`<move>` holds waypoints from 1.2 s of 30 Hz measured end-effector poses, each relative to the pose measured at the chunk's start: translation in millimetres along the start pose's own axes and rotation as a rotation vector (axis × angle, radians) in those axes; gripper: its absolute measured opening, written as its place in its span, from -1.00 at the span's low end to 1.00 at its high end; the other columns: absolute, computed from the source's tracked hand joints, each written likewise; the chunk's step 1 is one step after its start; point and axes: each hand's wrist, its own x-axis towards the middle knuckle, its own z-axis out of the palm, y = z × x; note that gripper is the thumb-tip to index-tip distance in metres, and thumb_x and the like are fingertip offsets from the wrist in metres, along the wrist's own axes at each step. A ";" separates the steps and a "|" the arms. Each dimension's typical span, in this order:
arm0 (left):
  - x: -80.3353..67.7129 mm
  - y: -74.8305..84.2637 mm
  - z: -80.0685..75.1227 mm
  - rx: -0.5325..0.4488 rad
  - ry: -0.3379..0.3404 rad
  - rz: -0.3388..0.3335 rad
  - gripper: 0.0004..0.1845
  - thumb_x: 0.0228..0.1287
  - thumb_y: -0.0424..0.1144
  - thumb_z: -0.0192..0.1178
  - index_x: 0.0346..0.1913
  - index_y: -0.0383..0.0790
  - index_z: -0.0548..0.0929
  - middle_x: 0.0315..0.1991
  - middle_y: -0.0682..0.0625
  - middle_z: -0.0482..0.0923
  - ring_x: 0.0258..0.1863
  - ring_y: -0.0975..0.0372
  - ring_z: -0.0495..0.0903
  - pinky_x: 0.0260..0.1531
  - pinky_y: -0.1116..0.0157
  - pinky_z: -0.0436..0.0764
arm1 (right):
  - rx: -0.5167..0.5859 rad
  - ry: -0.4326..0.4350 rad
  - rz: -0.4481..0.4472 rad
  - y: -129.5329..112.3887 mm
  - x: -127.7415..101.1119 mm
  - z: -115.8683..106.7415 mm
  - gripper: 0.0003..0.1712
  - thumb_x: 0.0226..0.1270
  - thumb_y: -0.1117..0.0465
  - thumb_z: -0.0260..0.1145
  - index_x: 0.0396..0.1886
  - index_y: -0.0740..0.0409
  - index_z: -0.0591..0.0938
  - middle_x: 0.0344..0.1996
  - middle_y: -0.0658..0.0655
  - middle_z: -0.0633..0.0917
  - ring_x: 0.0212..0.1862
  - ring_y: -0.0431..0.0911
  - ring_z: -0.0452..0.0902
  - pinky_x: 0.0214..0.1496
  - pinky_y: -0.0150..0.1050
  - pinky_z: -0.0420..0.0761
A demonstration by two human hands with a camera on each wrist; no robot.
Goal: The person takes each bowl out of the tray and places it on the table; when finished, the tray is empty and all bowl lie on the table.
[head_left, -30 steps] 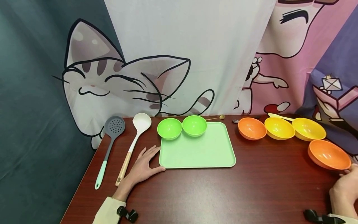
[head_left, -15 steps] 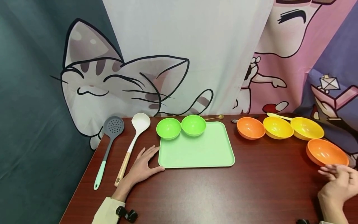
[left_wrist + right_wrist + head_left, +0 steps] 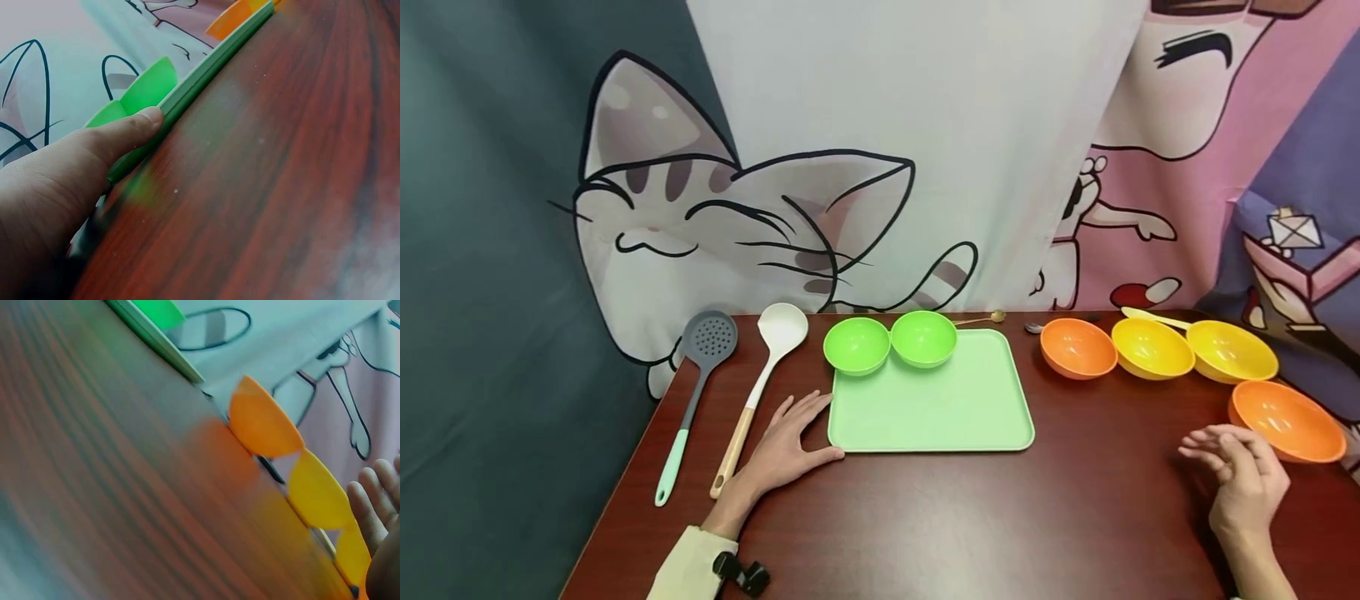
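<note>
My left hand lies at the left side of a light green tray, fingers spread and thumb touching its near left corner. In the left wrist view the thumb rests on the tray's edge. Two green bowls stand side by side at the tray's back left. My right hand is over the table at the right, fingers loosely bent and holding nothing. It is just left of an orange bowl and overlaps its edge in the head view.
Along the back right stand an orange bowl and two yellow bowls, with a yellow-handled utensil behind. A grey slotted turner and a white ladle lie at the left. A small gold spoon lies behind the tray.
My right hand has come away from the orange bowl at the far right and moved left across the table. The left hand stays at the tray.
</note>
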 end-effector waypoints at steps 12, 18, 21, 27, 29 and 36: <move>5.6 1.8 2.0 -0.004 -0.016 0.003 -0.03 0.07 0.35 0.35 0.50 -0.02 0.33 0.46 -0.03 0.36 0.53 0.05 0.21 0.54 -0.12 -0.03 | -0.070 -0.374 0.178 24.7 -15.7 18.0 -0.65 0.47 0.63 -0.27 0.06 0.85 0.34 -0.08 0.44 0.71 -0.02 0.12 0.74 0.02 -0.15 0.74; 5.8 2.1 -0.1 -0.002 -0.013 0.010 -0.03 0.07 0.34 0.36 0.50 -0.03 0.33 0.46 -0.05 0.36 0.52 0.03 0.22 0.53 -0.13 -0.02 | -0.069 -0.491 0.136 41.9 -20.0 37.1 -0.61 0.47 0.62 -0.31 0.18 0.86 0.19 0.07 0.46 0.64 0.13 0.13 0.65 0.19 -0.18 0.67; 5.1 1.7 -0.8 -0.003 -0.008 0.007 -0.03 0.07 0.33 0.36 0.50 -0.03 0.34 0.45 -0.05 0.37 0.52 0.04 0.22 0.53 -0.13 -0.02 | -0.082 -0.508 0.115 50.3 -21.8 47.2 -0.59 0.47 0.61 -0.29 0.21 0.84 0.15 0.09 0.46 0.62 0.15 0.13 0.64 0.21 -0.20 0.65; 2.9 -0.9 0.4 0.000 -0.024 -0.014 -0.03 0.09 0.37 0.32 0.51 0.01 0.32 0.47 -0.01 0.35 0.54 0.08 0.19 0.55 -0.09 -0.05 | -0.156 -0.526 0.121 63.3 -25.9 65.4 -0.60 0.46 0.60 -0.20 0.19 0.87 0.15 0.08 0.45 0.62 0.14 0.11 0.64 0.19 -0.21 0.66; 2.5 -1.2 0.9 -0.001 -0.025 -0.016 -0.03 0.09 0.37 0.32 0.51 0.01 0.31 0.47 -0.01 0.35 0.54 0.08 0.19 0.55 -0.08 -0.05 | -0.192 -0.512 0.139 66.6 -27.8 71.4 -0.60 0.46 0.59 -0.16 0.19 0.85 0.15 0.07 0.43 0.63 0.12 0.09 0.65 0.17 -0.22 0.67; 2.0 -2.1 2.6 0.002 -0.018 -0.010 -0.04 0.09 0.37 0.32 0.51 0.01 0.32 0.46 0.00 0.35 0.54 0.08 0.19 0.55 -0.08 -0.05 | -0.237 -0.454 0.165 80.8 -34.1 89.8 -0.56 0.47 0.55 -0.06 0.21 0.80 0.16 0.04 0.40 0.64 0.07 0.06 0.68 0.11 -0.22 0.70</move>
